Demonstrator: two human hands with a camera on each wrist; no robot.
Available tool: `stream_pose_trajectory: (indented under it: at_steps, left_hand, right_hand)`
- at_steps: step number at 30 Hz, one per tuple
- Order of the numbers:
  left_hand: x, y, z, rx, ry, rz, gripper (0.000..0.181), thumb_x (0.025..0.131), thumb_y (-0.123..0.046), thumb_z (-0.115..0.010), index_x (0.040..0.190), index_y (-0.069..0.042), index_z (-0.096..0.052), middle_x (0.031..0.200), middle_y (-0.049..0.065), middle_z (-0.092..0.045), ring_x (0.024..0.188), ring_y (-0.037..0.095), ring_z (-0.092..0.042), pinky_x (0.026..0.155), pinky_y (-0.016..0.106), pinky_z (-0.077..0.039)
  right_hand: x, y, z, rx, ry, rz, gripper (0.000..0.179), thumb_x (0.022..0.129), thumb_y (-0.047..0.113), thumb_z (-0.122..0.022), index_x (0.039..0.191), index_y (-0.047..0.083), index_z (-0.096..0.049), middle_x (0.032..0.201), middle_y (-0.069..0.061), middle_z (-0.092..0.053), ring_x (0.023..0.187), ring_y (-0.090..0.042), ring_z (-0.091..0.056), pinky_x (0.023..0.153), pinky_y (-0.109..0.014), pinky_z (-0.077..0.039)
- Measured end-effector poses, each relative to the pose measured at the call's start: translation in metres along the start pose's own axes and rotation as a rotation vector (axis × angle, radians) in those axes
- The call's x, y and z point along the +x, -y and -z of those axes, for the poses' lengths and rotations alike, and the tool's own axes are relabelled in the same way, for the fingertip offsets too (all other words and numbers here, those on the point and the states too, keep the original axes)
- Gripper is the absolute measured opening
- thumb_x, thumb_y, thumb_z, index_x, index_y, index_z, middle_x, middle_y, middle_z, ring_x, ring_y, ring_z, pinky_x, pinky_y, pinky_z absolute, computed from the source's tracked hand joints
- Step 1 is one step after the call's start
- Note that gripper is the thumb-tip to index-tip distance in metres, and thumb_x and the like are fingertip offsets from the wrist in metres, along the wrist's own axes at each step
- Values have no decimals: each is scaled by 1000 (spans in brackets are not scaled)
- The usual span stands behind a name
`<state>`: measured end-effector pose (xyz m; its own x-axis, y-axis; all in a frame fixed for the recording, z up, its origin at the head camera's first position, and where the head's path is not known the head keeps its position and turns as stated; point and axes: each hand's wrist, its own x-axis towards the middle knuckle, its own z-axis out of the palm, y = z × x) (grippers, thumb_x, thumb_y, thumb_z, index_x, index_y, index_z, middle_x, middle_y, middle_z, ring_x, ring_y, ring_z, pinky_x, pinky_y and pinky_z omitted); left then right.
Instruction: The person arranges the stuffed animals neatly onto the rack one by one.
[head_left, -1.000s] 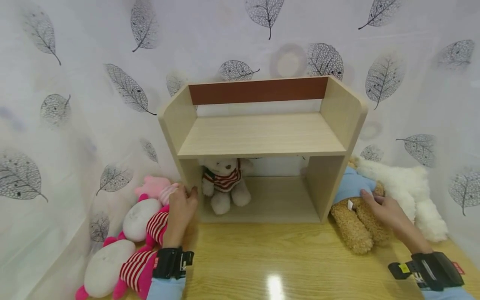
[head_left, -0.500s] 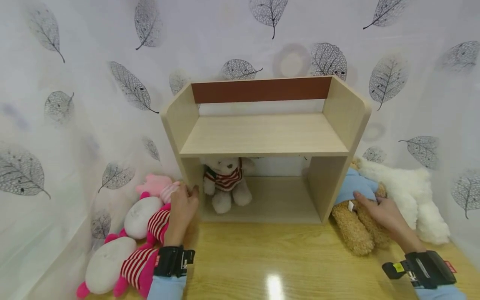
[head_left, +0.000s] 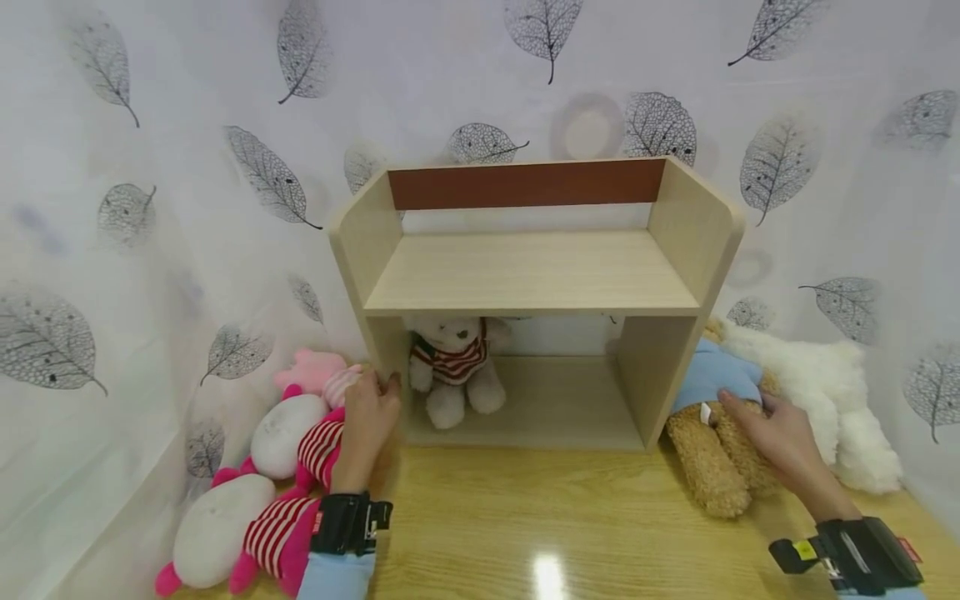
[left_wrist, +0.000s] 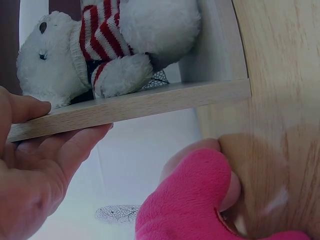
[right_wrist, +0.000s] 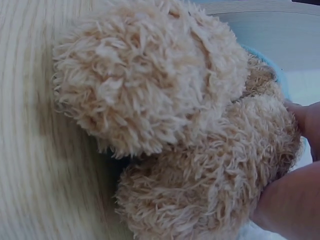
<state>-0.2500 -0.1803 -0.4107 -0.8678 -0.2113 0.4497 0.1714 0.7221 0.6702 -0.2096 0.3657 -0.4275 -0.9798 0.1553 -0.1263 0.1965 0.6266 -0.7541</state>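
My left hand (head_left: 369,421) grips the left side panel of a light wooden shelf (head_left: 532,271), thumb on the inner face and fingers along the outer face in the left wrist view. Inside the lower compartment, at its left, sits a white teddy bear (head_left: 453,371) in a red-and-white striped sweater. To the right of the shelf, my right hand (head_left: 780,437) holds a brown teddy bear (head_left: 708,458) in a blue top by its side, near the hip. Its curly legs (right_wrist: 150,80) fill the right wrist view, close over the table.
Pink-and-white plush toys (head_left: 225,529) in striped clothes lie left of the shelf, right beside my left forearm. A fluffy white plush (head_left: 832,400) lies behind the brown bear. A leaf-patterned curtain (head_left: 187,200) hangs behind, and the wooden table (head_left: 555,517) extends in front.
The head view has shifted slightly. My left hand keeps its grip on the shelf's side panel, and my right hand stays on the brown teddy bear with little movement.
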Motion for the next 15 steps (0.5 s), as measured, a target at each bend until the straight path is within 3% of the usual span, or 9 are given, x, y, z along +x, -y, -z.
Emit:
stream_pose_trajectory:
  at_steps: [11, 13, 14, 15]
  left_hand:
    - [-1, -1, 1, -12, 13, -12, 34, 96, -12, -59, 65, -4, -49, 63, 6, -47, 59, 22, -42, 54, 35, -36]
    - [-1, -1, 1, -13, 13, -13, 34, 96, -11, -59, 64, -5, -47, 62, 4, -44, 58, 21, -41, 53, 34, -35]
    - [-1, -1, 1, -13, 14, -11, 35, 96, -11, -59, 64, -5, -47, 62, 4, -44, 58, 21, -40, 53, 34, -35]
    - [-1, -1, 1, -14, 13, -10, 34, 96, -11, -59, 65, -4, -48, 62, 5, -46, 58, 22, -42, 53, 35, -36]
  right_hand:
    - [-12, -3, 6, 39, -34, -9, 98, 102, 61, -43, 158, -8, -3, 160, -44, -5, 142, -67, -17, 105, -74, -31]
    - [-16, -2, 7, 44, -67, -9, 96, 102, 61, -45, 159, -7, -6, 142, -46, -43, 126, -56, -50, 98, -62, -47]
    - [-18, -1, 8, 44, -86, -5, 95, 102, 59, -46, 159, -6, -9, 125, -42, -55, 108, -48, -62, 91, -55, -51]
    - [-20, 0, 9, 45, -98, 2, 93, 102, 58, -47, 159, -5, -10, 123, -42, -56, 107, -47, -62, 90, -55, -51]
